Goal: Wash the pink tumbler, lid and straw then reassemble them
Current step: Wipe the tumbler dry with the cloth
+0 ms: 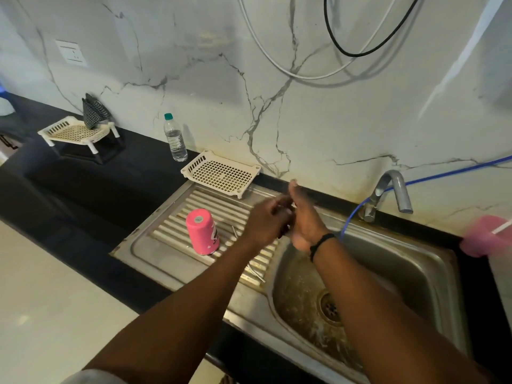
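Head view: both hands meet above the sink's [415,275] left rim. L hand [267,224] has fingers curled against the flat, straight-fingered R hand [303,217]; can't tell if anything is pinched between them. Pink tumbler [203,231] stands upside down on the drainboard [155,245], just left of the L hand, axis vertical. L hand is nearer. Metal straw [256,271] lies on the drainboard ridges, partly under the L forearm.

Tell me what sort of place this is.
Most likely a home kitchen, at the washing-up spot. A stainless steel sink with a ribbed drainboard is set into a dark countertop, a tap stands against the marble-patterned wall, and a pink tumbler drains upside down.
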